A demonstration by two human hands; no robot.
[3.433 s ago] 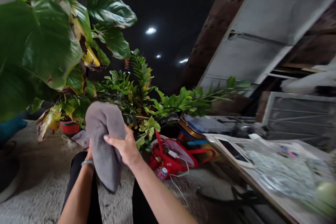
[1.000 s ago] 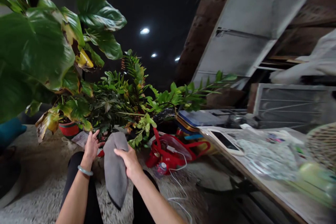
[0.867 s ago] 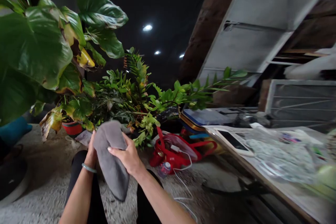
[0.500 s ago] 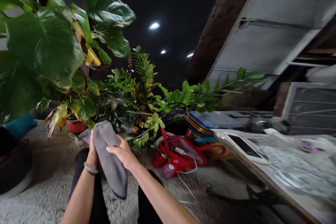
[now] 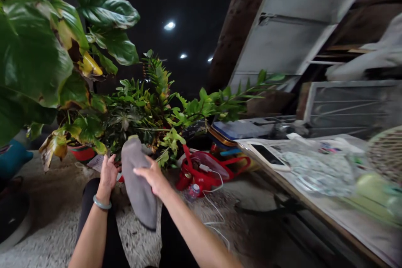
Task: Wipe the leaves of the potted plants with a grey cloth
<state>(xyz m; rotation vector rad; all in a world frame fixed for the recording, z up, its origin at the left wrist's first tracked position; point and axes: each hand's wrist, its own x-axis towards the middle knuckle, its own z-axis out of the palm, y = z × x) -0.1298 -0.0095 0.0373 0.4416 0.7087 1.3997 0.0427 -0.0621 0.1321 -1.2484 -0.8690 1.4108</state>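
A soft grey sock [image 5: 140,186] hangs over my lap, tilted, with its top leaning left and a small yellowish patch at the top edge. My right hand [image 5: 153,178] grips it from the right side, thumb lying across its front; the fingers behind it are hidden. To the left of the sock, my left hand [image 5: 108,172] is apart from it, palm turned inward and fingers loosely spread, holding nothing. A pale bracelet [image 5: 102,203] circles the left wrist.
Potted plants [image 5: 147,109] crowd the space ahead. On the floor at right sits a red bag [image 5: 201,180] with a white cable [image 5: 216,213] and a bottle. A table [image 5: 301,213] on the right carries a white phone [image 5: 268,157], plastic packaging and a round fan-like grille [image 5: 386,155].
My left hand has come off the sock and moved left, its fingers opening. The right hand still grips the sock, now slightly further right. The view has turned right.
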